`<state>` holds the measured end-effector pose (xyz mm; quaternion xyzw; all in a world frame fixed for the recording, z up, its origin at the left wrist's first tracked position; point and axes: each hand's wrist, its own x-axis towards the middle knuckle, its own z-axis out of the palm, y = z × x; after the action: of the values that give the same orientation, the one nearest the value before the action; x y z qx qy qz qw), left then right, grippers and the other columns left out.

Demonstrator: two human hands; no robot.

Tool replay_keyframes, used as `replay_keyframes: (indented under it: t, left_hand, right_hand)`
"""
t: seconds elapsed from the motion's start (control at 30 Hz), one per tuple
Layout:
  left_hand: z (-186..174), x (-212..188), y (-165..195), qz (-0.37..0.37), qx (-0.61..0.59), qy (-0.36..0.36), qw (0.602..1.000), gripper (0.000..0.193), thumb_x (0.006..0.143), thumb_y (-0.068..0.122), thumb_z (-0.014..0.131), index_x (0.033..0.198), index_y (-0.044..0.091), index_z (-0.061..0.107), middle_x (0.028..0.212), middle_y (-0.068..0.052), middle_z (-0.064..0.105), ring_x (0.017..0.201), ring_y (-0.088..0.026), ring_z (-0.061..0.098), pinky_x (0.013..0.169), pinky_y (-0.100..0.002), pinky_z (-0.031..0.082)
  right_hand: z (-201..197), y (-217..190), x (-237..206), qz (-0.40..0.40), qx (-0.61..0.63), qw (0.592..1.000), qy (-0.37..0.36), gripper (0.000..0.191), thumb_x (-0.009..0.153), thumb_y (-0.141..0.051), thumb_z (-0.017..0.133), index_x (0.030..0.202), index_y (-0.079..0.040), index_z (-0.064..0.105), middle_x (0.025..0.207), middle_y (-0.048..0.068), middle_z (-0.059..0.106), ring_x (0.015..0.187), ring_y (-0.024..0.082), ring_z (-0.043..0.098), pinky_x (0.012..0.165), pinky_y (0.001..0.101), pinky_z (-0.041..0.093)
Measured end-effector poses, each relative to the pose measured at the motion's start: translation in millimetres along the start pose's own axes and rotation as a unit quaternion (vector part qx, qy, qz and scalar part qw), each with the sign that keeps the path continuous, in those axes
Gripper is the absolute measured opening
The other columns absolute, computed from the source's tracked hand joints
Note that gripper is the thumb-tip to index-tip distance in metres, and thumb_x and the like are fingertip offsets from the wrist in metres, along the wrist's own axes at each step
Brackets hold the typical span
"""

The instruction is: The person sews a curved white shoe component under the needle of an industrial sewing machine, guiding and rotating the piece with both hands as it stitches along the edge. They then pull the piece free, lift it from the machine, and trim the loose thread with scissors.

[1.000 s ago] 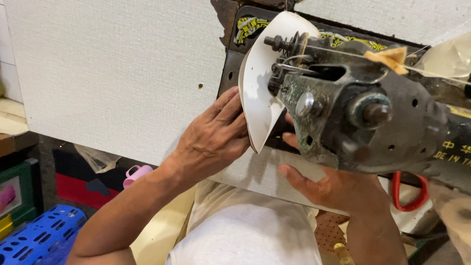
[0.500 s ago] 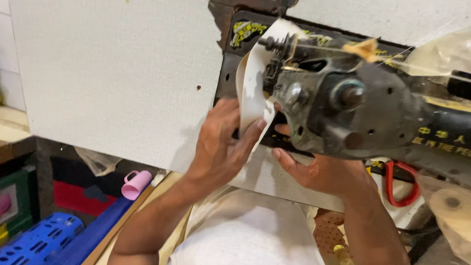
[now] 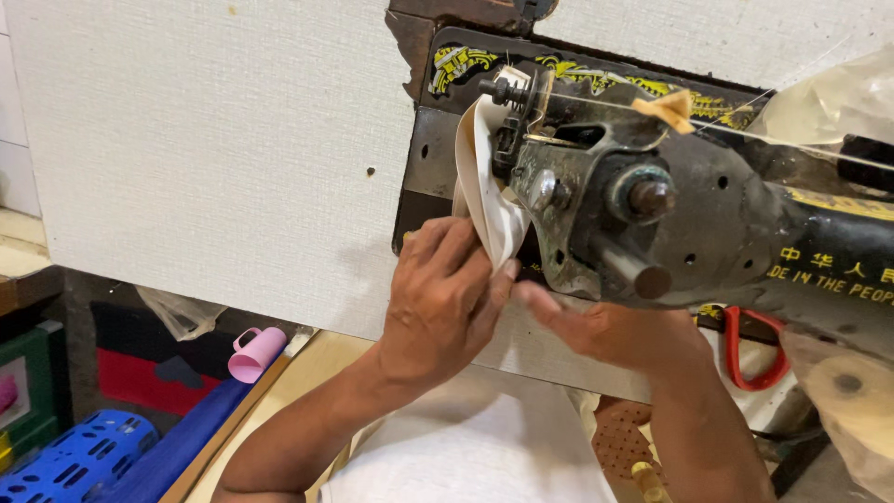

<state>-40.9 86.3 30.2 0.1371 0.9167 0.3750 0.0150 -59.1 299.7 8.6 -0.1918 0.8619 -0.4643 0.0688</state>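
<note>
Much of the work is hidden behind the head of the old black sewing machine (image 3: 670, 224), which fills the right of the view and covers the needle, the presser foot and the spot where the white fabric piece (image 3: 486, 200) meets them. That stiff, curved piece stands on edge just left of the machine head, its lower end tucked between the two hands, its upper end rising beside the thread-tension parts. The left hand (image 3: 442, 298) lies against the fabric from the left, fingers bent around the lower fold and pressed on it, so its grip is closed on the fabric piece. The right hand (image 3: 615, 331) comes in from under the machine head; only its thumb side and back show, the fingertips reach toward the fabric's lower edge, and I cannot tell whether its grip is pinched on the cloth or just resting there. A large white textured sheet (image 3: 214, 140) covers the bench and hides its surface. Red-handled scissors (image 3: 750, 349) are half hidden under the machine's arm. Below the bench edge, a pink cup (image 3: 256, 354) lies tilted, its inside unseen; a blue perforated crate (image 3: 70, 461) at the lower left is cut off by the frame, and its contents cannot be made out.
</note>
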Motion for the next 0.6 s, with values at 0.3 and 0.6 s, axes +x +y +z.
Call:
replay_keyframes:
  t: [0.3, 0.6]
  left_hand:
    - [11.3, -13.7, -4.7, 0.062, 0.057, 0.0, 0.996, 0.028, 0.09, 0.012, 0.076, 0.113, 0.001, 0.066, 0.14, -0.022, 0.057, 0.125, -0.038, 0.056, 0.106, -0.051, 0.045]
    - [13.6, -14.0, -6.9, 0.084, 0.118, 0.029, 0.989, 0.025, 0.086, 0.004, 0.072, 0.11, -0.004, 0.07, 0.137, -0.02, 0.061, 0.123, -0.033, 0.06, 0.107, -0.048, 0.046]
  right_hand:
    - [-5.4, -7.2, 4.2, 0.066, 0.051, 0.996, -0.033, 0.042, 0.083, -0.021, 0.083, 0.121, -0.009, 0.07, 0.12, 0.007, 0.072, 0.11, 0.021, 0.069, 0.096, 0.0327, 0.055]
    - [-4.3, -8.5, 7.1, 0.001, -0.008, 1.0, -0.027, 0.031, 0.084, -0.017, 0.083, 0.112, -0.009, 0.074, 0.117, 0.009, 0.073, 0.109, 0.024, 0.069, 0.098, 0.0356, 0.054]
